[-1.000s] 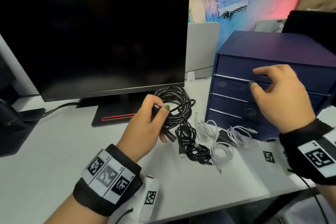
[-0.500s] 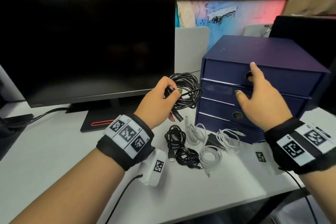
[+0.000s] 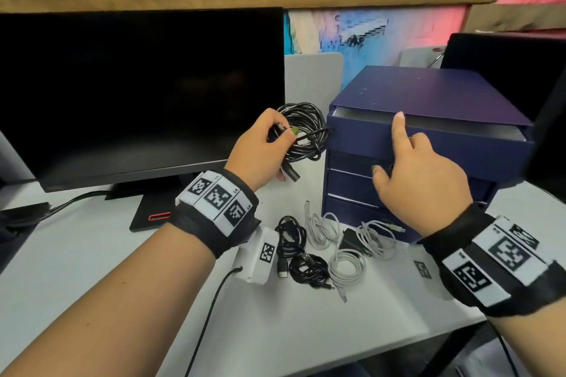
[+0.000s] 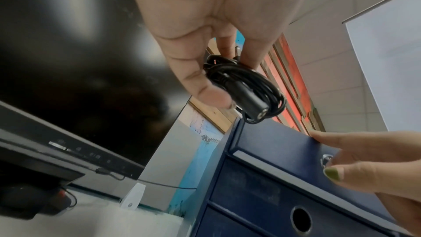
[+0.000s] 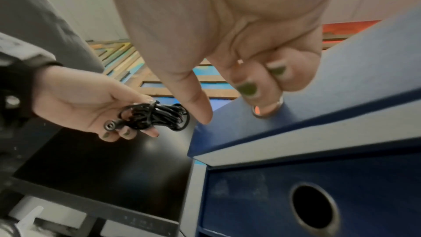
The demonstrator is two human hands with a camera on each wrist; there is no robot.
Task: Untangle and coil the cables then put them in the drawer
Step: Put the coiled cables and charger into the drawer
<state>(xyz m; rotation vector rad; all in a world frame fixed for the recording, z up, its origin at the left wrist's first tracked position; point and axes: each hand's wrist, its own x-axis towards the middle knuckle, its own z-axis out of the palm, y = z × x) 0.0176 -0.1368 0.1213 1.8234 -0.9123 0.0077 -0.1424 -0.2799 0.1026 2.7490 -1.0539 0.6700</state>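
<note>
My left hand point(image 3: 275, 138) grips a coiled black cable point(image 3: 306, 128), held in the air just left of the navy drawer unit point(image 3: 428, 92); the coil point(image 4: 257, 93) hangs from thumb and fingers. My right hand point(image 3: 419, 168) has a curled finger hooked in the metal ring hole of the top drawer point(image 3: 444, 144), index finger lying straight up its front. That drawer point(image 5: 341, 87) stands partly pulled out, with a gap showing under the unit's top. On the desk before the unit lie tangled black cables point(image 3: 306, 266), white cables point(image 3: 347, 266) and a black adapter point(image 3: 349, 239).
A dark monitor point(image 3: 137, 92) stands at the left on its stand. A white box with a marker point(image 3: 260, 254) lies by my left wrist. The lower drawers point(image 5: 262, 195) are closed. The desk's front edge point(image 3: 367, 352) runs close below the cables.
My right hand reached the top drawer, hooked its ring hole and drew the drawer partly out. My left hand lifted the black coil up beside the unit's top.
</note>
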